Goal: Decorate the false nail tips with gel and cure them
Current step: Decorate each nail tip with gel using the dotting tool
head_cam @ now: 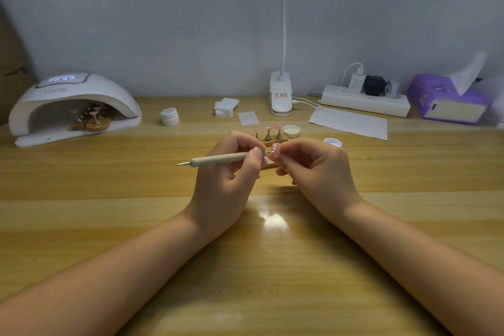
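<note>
My left hand grips a beige dotting pen whose tip touches a pink false nail tip with white marks. My right hand pinches that nail tip on its small stand. Behind my hands a wooden holder carries three more pink tips on metal stands. An open gel pot sits just right of my right hand, its lid beside the holder. The white curing lamp at the left holds another wooden holder with several tips inside.
A closed white jar stands behind on the wooden table. Cotton pads, a paper slip, a desk lamp base, a paper sheet, a power strip and a purple tissue box line the back.
</note>
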A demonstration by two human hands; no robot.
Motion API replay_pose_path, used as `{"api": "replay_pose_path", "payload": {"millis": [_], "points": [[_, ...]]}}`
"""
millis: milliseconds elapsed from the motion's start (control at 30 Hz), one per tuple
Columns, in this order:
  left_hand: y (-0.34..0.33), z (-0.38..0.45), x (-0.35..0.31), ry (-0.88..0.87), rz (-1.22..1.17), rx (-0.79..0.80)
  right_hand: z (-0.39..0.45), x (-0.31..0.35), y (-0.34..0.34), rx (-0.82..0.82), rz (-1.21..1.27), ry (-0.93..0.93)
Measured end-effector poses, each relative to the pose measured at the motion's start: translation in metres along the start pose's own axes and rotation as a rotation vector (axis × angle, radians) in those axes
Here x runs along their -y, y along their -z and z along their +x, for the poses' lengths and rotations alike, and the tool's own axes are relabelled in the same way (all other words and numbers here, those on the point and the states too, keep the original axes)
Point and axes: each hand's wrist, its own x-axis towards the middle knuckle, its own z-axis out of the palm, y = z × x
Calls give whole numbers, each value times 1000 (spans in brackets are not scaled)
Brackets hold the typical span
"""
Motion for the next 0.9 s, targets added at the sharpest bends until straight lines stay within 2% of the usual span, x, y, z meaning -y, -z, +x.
{"api": "replay_pose_path", "payload": {"millis": [500,733,900], "points": [[0,0,-1,3,11,16,0,-6,0,-5,-12,-9],[1,0,-1,-7,-55,-55,-1,-5,-1,-15,-4,-5],[1,0,0,-11,-42,-49,-1,-6,0,-18,-18,-1]]}}
